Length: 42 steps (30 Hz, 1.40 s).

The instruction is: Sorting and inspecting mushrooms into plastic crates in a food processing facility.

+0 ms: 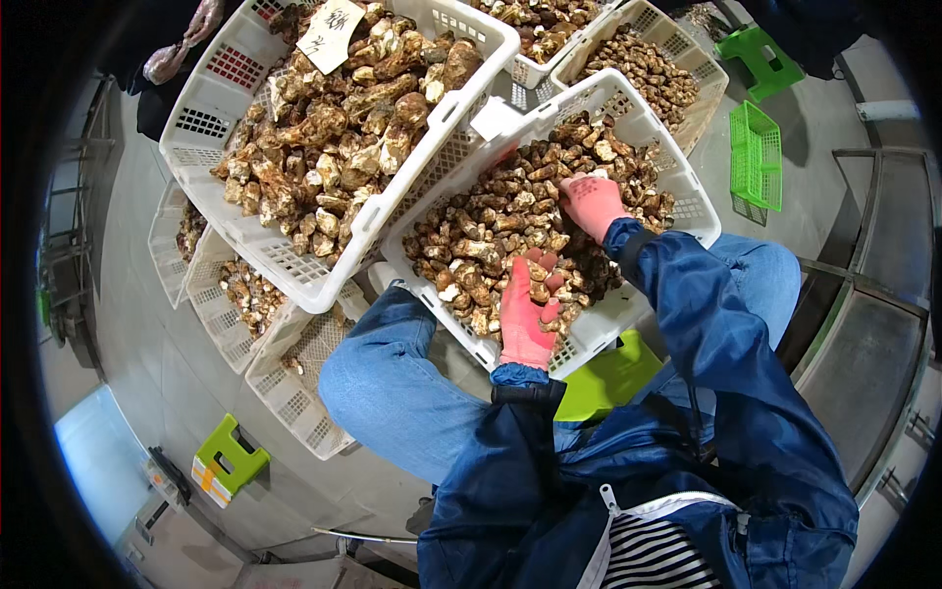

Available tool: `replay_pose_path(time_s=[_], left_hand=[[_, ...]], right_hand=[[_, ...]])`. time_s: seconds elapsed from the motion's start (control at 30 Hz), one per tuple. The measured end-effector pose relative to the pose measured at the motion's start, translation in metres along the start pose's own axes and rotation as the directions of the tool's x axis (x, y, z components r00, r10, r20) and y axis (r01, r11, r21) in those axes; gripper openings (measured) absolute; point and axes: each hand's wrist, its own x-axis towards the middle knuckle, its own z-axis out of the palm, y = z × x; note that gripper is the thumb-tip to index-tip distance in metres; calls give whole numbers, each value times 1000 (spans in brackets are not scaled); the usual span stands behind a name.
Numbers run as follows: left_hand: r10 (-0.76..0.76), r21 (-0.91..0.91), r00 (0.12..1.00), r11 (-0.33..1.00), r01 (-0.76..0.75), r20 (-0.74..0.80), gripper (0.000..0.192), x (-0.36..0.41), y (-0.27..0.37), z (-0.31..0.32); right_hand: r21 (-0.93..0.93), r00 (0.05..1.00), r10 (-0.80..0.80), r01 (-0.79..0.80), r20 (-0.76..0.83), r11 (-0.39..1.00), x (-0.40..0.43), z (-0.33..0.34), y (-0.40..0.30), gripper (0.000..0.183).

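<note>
Both my hands wear pink gloves and are over a white perforated plastic crate [695,188] heaped with small brown-and-white mushrooms [508,202]. My left hand [528,313] is turned palm up near the crate's close edge, its thumb raised and its fingers cupped around a few mushrooms. Farther in and to the right, my right hand [591,202] reaches back-down into the heap. Its fingertips touch mushrooms beside a pale piece, and whether they grip one is hidden. The crate lies tilted between my knees.
A larger white crate [335,291] of bigger mushrooms stands at left, with a handwritten tag [331,35]. Other crates [706,81] surround it. Green step stools [232,460] and a green basket [756,156] are on the floor. Another person's gloved hand [165,65] shows at upper left.
</note>
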Motion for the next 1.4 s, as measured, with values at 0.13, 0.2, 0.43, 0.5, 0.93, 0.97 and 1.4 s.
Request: replay_pose_path(time_s=[0.13, 0.2, 0.43, 0.5, 0.93, 0.97, 1.4], left_hand=[[26, 210, 999, 977, -33, 36, 47, -3, 2, -4], [13, 257, 998, 966, -30, 67, 45, -7, 3, -1], [4, 198, 999, 980, -14, 51, 40, -4, 0, -7], [36, 233, 999, 972, -34, -3, 37, -1, -3, -8], [-86, 318, 995, 946, 64, 56, 27, -8, 4, 4], [-91, 383, 995, 921, 65, 51, 27, -10, 8, 4], [-98, 351, 989, 935, 52, 114, 30, -5, 4, -5]], right_hand=[[600, 998, -25, 56, -59, 798, -20, -20, 22, 27], [625, 977, -27, 156, -211, 765, -38, -26, 22, 21], [870, 983, -100, 181, -152, 458, -80, -57, 16, 29], [713, 985, -171, 140, -28, 687, -81, -52, 19, 29], [40, 994, 15, -11, -106, 999, 41, -13, 43, 25], [-101, 996, -11, 2, -90, 995, 48, -9, 35, 22], [853, 963, -218, -245, 158, -461, -29, -29, 44, 39]])
